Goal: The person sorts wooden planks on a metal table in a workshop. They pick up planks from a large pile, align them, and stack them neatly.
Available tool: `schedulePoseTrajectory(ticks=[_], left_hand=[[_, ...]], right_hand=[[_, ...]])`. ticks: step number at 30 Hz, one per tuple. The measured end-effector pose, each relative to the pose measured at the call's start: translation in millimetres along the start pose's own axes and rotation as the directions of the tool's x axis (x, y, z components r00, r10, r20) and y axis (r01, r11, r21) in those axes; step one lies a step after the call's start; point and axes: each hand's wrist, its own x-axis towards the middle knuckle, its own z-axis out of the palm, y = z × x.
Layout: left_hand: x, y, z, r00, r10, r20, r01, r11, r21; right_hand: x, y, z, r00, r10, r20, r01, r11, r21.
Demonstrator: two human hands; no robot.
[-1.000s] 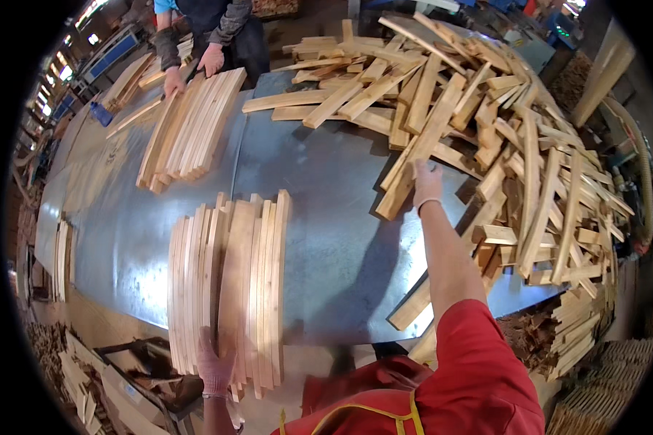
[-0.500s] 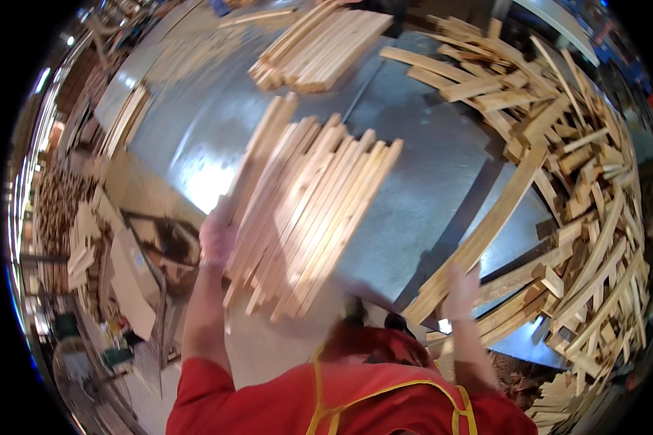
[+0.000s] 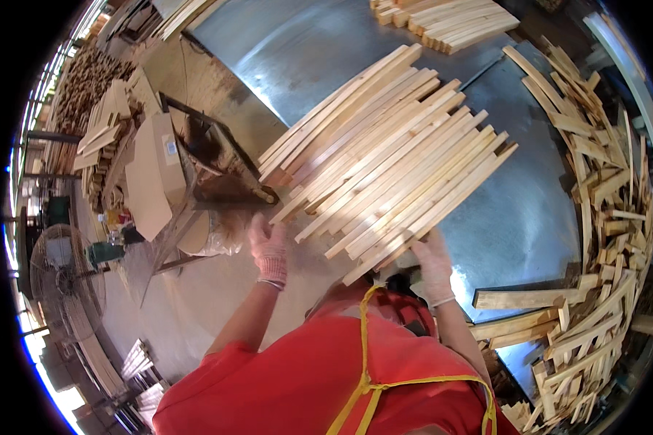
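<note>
A row of pale wooden strips [image 3: 384,152] lies side by side on the grey metal tabletop [image 3: 500,232], with uneven ends jutting over the near edge. My left hand [image 3: 268,254], in a whitish-pink glove, is just off the strips' near ends at the left, its thumb and fingers apart and nothing in it. At the right side, my gloved right hand [image 3: 434,264] grips the outermost wooden strip [image 3: 453,197] close to its near end. Part of its fingers is hidden by the strip.
A neat stack of strips [image 3: 461,22] stands at the table's far side. Loose wood pieces [image 3: 602,181] are heaped along the right. To the left are a metal-framed bin [image 3: 228,181], a cardboard sheet [image 3: 154,174], piled offcuts [image 3: 109,130] and a floor fan [image 3: 62,279].
The view has turned left. My left hand has come off the strips and drawn back. My right hand has brought its strip from the right heap's side up against the row.
</note>
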Motion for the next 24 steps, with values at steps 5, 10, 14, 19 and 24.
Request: schedulePoseTrajectory(ticks=[5,10,14,19,24], left_hand=[[3,18,7,0.851,-0.431,0.3,0.47,0.88,-0.069],[3,61,24,0.7,-0.535,0.472,0.615,0.789,-0.018],[36,40,41,0.53,-0.588,0.611,0.733,0.68,0.019],[58,100,3,0.578,-0.42,0.7,0.583,0.812,0.006],[90,263,83,0.255,-0.366,0.895,0.075,0.93,0.358]], right_hand=[[28,27,-76,0.957,-0.058,-0.285,0.06,0.998,-0.001],[50,-8,-88,0.971,-0.055,-0.232,0.052,0.998,-0.018],[71,-19,-106,0.984,0.036,-0.177,-0.037,0.999,0.0],[72,-103,-227,0.798,-0.302,-0.521,-0.06,0.821,-0.567],[54,-181,-406,0.118,-0.62,-0.776,-0.798,0.406,-0.446]])
